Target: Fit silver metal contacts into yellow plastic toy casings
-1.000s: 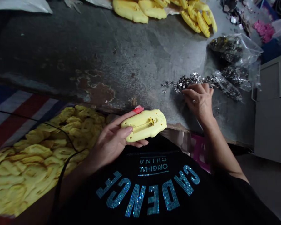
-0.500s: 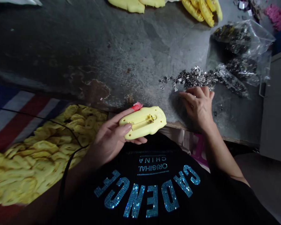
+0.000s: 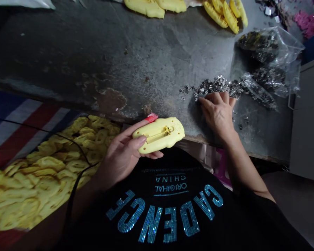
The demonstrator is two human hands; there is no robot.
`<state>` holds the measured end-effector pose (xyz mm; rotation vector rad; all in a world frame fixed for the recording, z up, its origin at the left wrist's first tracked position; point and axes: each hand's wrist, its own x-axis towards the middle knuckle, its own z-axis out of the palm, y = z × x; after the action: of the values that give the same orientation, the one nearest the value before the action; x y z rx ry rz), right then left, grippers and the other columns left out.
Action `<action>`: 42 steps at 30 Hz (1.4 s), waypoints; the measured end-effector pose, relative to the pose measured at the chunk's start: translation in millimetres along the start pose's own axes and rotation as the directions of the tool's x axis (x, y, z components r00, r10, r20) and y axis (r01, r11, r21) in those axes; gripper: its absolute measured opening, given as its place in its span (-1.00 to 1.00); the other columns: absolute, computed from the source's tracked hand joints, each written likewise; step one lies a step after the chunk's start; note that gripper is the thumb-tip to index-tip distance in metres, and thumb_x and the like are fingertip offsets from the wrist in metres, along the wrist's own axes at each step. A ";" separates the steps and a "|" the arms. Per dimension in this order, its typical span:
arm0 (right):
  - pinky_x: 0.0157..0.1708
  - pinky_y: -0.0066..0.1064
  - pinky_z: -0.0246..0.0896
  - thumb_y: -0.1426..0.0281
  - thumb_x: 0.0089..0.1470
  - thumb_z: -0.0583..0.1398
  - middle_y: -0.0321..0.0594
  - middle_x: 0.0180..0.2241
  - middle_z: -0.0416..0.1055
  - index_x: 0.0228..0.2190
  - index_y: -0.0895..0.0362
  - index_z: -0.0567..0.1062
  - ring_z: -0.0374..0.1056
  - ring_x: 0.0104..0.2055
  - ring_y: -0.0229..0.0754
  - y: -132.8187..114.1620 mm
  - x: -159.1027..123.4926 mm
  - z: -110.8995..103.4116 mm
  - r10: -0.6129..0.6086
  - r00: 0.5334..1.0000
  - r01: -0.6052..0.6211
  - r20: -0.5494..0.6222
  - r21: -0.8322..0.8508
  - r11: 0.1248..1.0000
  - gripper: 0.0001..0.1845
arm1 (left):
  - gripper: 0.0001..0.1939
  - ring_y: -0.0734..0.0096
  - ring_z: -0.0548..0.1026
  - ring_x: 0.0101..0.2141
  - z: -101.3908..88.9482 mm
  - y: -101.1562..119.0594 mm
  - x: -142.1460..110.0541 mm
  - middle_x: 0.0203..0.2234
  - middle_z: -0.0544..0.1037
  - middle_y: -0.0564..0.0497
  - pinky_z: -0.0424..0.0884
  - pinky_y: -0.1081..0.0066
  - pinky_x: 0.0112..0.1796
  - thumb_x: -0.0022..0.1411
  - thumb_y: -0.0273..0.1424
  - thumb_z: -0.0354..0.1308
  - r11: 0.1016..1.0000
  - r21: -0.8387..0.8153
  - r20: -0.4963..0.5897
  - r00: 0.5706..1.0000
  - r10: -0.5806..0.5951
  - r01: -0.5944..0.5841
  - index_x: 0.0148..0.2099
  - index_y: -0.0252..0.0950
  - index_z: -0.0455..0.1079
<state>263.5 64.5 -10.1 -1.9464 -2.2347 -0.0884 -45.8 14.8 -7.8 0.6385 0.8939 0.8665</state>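
Note:
My left hand [image 3: 125, 150] is closed around a yellow plastic toy shell [image 3: 160, 143], held just off the table's front edge. A long battery slot faces up in the shell, with a small metal piece [image 3: 167, 130] at its right end. Red tape [image 3: 152, 118] wraps one fingertip of this hand. Over on the right, my right hand [image 3: 219, 113] rests at the near side of a heap of small shiny metal clips [image 3: 217, 85]. Its fingers are bent together, and whatever lies between the fingertips is hidden.
Clear plastic bags [image 3: 279, 45] of metal parts lie behind the heap. More yellow shells [image 3: 222, 14] sit along the far side of the grey table [image 3: 94, 52]. A big pile of yellow shells [image 3: 42, 181] fills a striped sack at the left, with a black cable [image 3: 78, 144] across it.
My right hand has shifted slightly left along the near side of the metal heap, its fingers still bent. The left hand and the yellow shell stay almost in place.

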 end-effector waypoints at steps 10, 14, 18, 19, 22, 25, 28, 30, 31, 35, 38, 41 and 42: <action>0.09 0.12 0.12 0.28 0.50 0.14 -0.07 0.13 0.57 0.14 -0.11 0.63 0.29 0.16 0.20 0.8 -2.3 8.1 -0.013 1.000 0.013 -0.026 -0.006 1.000 -0.67 | -0.54 0.18 0.77 -0.21 -0.3 -0.4 -0.4 0.44 0.48 -0.07 0.78 0.35 -0.33 0.40 -0.28 0.35 1.000 0.002 -0.044 0.999 0.016 -0.016 0.31 -0.06 0.62; 0.11 0.09 0.09 0.25 0.51 0.14 -0.09 0.12 0.56 0.13 -0.13 0.63 0.28 0.18 0.20 -0.8 0.6 10.2 -0.031 0.999 0.031 0.016 -0.007 1.000 -0.67 | -0.53 0.13 0.77 -0.16 -2.3 -0.5 -0.4 0.46 0.45 -0.05 0.78 0.36 -0.34 0.39 -0.28 0.35 1.000 0.004 -0.044 0.999 0.025 -0.025 0.31 -0.06 0.62; 0.08 0.07 0.11 0.25 0.53 0.10 -0.11 0.06 0.59 0.10 -0.13 0.64 0.29 0.13 0.16 1.9 -4.0 9.6 -0.040 0.998 0.040 -0.041 0.006 0.999 -0.67 | -0.54 0.08 0.75 -0.05 -3.2 -1.1 0.9 0.48 0.42 -0.05 0.79 0.36 -0.32 0.40 -0.29 0.35 0.999 -0.013 -0.049 0.998 0.039 -0.039 0.31 -0.07 0.62; 0.07 0.08 0.12 0.25 0.52 0.11 -0.09 0.05 0.59 0.09 -0.12 0.65 0.29 0.12 0.16 3.4 -3.6 9.7 -0.030 0.998 0.030 -0.057 0.005 1.000 -0.67 | -0.54 0.09 0.74 -0.05 -3.1 -1.3 1.3 0.48 0.42 -0.05 0.79 0.36 -0.32 0.41 -0.30 0.35 0.999 -0.013 -0.050 0.998 0.034 -0.035 0.32 -0.07 0.61; 0.04 0.09 0.13 0.29 0.50 0.13 -0.07 0.04 0.60 0.06 -0.09 0.67 0.31 0.11 0.18 5.6 2.0 11.2 -0.021 0.997 0.020 -0.073 -0.013 1.000 -0.68 | -0.53 0.12 0.74 -0.09 -2.5 -1.1 1.5 0.49 0.41 -0.06 0.79 0.36 -0.32 0.41 -0.29 0.35 1.000 -0.014 -0.037 0.999 0.025 -0.026 0.33 -0.08 0.60; 0.04 0.08 0.13 0.30 0.50 0.11 -0.09 0.02 0.61 0.02 -0.08 0.68 0.32 0.10 0.17 4.5 6.1 12.3 -0.035 0.997 0.033 -0.071 -0.028 0.999 -0.67 | -0.55 0.15 0.75 -0.13 -1.7 -0.5 0.6 0.46 0.45 -0.06 0.78 0.38 -0.33 0.41 -0.30 0.34 0.999 -0.017 -0.045 0.998 0.040 -0.041 0.31 -0.09 0.62; 0.04 0.06 0.14 0.28 0.51 0.11 -0.13 -0.03 0.61 -0.01 -0.10 0.68 0.33 0.08 0.14 6.0 6.0 11.0 -0.054 0.997 0.055 -0.060 0.013 0.998 -0.69 | -0.54 0.12 0.74 -0.08 -1.0 -0.5 0.4 0.47 0.43 -0.05 0.78 0.38 -0.32 0.41 -0.31 0.34 0.999 -0.012 -0.062 0.997 0.036 -0.036 0.32 -0.07 0.61; 0.03 0.05 0.13 0.26 0.50 0.13 -0.13 -0.02 0.60 0.00 -0.11 0.66 0.33 0.09 0.15 9.8 6.9 9.7 -0.052 0.997 0.054 -0.059 0.030 0.998 -0.71 | -0.53 0.15 0.74 -0.11 -1.1 -0.9 0.8 0.48 0.43 -0.05 0.77 0.37 -0.32 0.41 -0.30 0.34 1.000 -0.011 -0.057 0.998 0.024 -0.025 0.32 -0.06 0.61; 0.03 0.05 0.13 0.25 0.49 0.14 -0.12 0.00 0.60 0.01 -0.11 0.66 0.32 0.10 0.16 12.1 8.5 9.1 -0.046 0.997 0.048 -0.060 0.027 0.998 -0.72 | -0.54 0.18 0.75 -0.14 -1.2 -1.1 1.0 0.48 0.43 -0.05 0.77 0.37 -0.33 0.41 -0.30 0.34 1.000 -0.013 -0.051 0.998 0.024 -0.025 0.32 -0.05 0.61; 0.03 0.06 0.10 0.23 0.45 0.18 -0.07 -0.06 0.57 -0.07 -0.04 0.66 0.31 0.11 0.20 19.5 24.1 8.3 -0.051 0.999 0.051 -0.007 0.015 0.999 -0.76 | -0.57 0.11 0.73 -0.05 -2.0 -1.2 1.6 0.48 0.43 -0.02 0.77 0.38 -0.32 0.43 -0.33 0.31 0.998 -0.022 -0.039 0.998 0.056 -0.057 0.30 -0.06 0.62; 0.02 0.05 0.10 0.26 0.38 0.23 -0.04 -0.11 0.57 -0.17 0.02 0.65 0.32 0.08 0.22 21.4 41.1 6.6 -0.062 0.996 0.059 0.062 0.047 0.997 -0.81 | -0.57 0.10 0.72 -0.03 -2.9 -2.6 2.2 0.49 0.41 -0.02 0.78 0.38 -0.31 0.44 -0.33 0.30 0.998 -0.024 -0.033 0.998 0.057 -0.058 0.31 -0.07 0.62; 0.01 0.05 0.11 0.31 0.30 0.27 -0.02 -0.12 0.59 -0.22 0.04 0.65 0.33 0.06 0.24 19.9 52.4 1.6 -0.083 0.987 0.071 0.136 0.090 0.993 -0.87 | -0.55 0.19 0.74 -0.17 -4.6 -5.2 3.0 0.50 0.38 -0.06 0.77 0.37 -0.34 0.41 -0.30 0.33 0.998 -0.018 -0.034 0.997 0.064 -0.064 0.31 -0.04 0.62; 0.01 0.05 0.10 0.32 0.28 0.28 -0.02 -0.13 0.59 -0.23 0.05 0.65 0.33 0.05 0.24 18.5 52.8 -0.7 -0.097 0.983 0.082 0.157 0.102 0.991 -0.88 | -0.55 0.20 0.75 -0.19 -5.1 -5.6 3.1 0.51 0.38 -0.06 0.77 0.37 -0.35 0.40 -0.30 0.34 0.998 -0.019 -0.037 0.997 0.066 -0.067 0.30 -0.03 0.63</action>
<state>275.0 118.6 -1.7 -1.8643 -2.3801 0.1672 -47.1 15.2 -15.9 0.6398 0.8994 0.9484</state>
